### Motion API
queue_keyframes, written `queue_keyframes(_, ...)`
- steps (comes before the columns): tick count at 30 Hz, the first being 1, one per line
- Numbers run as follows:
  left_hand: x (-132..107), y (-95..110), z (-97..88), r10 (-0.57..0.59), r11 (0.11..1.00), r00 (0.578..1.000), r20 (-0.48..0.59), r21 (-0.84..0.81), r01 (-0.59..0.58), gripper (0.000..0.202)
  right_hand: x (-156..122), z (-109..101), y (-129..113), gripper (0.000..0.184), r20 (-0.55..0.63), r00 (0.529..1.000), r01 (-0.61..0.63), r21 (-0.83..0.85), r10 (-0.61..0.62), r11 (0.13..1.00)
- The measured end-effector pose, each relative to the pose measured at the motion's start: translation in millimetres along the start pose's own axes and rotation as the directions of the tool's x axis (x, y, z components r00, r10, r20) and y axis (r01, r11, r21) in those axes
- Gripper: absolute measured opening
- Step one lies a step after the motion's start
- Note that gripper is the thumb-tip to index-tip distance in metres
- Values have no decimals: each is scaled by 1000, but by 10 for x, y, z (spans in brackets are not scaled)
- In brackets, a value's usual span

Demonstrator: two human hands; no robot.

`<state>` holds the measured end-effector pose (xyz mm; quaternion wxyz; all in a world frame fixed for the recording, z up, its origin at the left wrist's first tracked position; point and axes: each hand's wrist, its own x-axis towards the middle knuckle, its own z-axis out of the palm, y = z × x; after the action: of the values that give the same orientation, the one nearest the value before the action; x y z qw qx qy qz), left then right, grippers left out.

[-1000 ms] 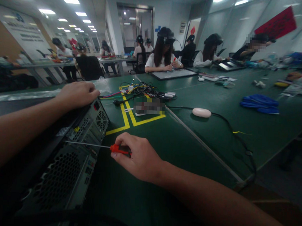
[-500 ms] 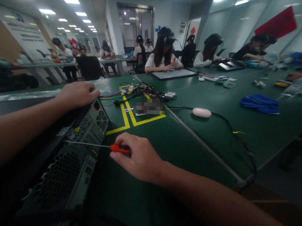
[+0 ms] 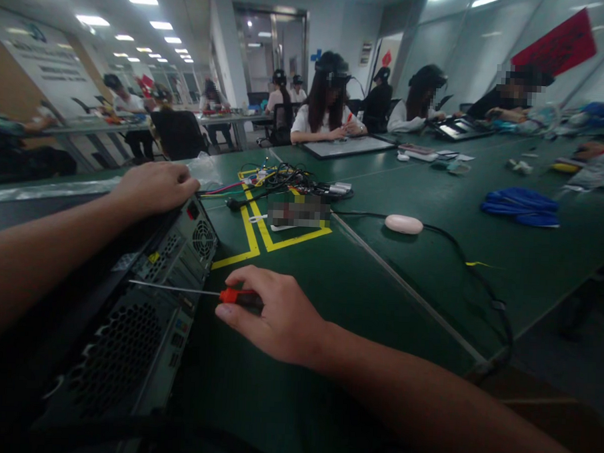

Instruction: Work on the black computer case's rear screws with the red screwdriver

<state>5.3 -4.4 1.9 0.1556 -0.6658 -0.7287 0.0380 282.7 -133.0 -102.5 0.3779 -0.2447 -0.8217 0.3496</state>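
A black and grey desktop computer case [image 3: 126, 349] lies at the left, its back panel with vents and ports facing right. My left hand [image 3: 156, 183] presses on the case's top near the far corner, fingers curled over the edge and partly hidden. In my right hand [image 3: 271, 312] is a screwdriver [image 3: 229, 295] with a red handle, thumb and forefinger around it. Its long thin shaft points left, and the tip meets the rear edge of the case above the large honeycomb vent. Whether a screw sits under the tip is too small to tell.
Beyond the case lies a tangle of cables [image 3: 289, 179] beside yellow tape marks [image 3: 301, 237] on the green table [image 3: 403, 298]. A pale pink oval object [image 3: 403, 224] rests by a black cord [image 3: 480, 281]. Blue cloth [image 3: 520, 206] lies right. Several people sit working across the table.
The fingers of my right hand have shifted around the screwdriver handle, and the handle looks turned. The shaft stays at nearly the same spot. My left hand and the case have hardly moved.
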Motion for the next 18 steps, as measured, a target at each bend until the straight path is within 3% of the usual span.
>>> queue_keyframes(10, -34, 21, -37, -70, 997, 997, 14, 26, 70, 67, 13, 1, 22, 13, 16, 1000, 25, -2, -25, 1000)
queue_keyframes(18, -95, 36, -85, -32, 999, 999, -16, -44, 32, 63, 16, 31, 30, 12, -35, 999, 36, -30, -37, 999)
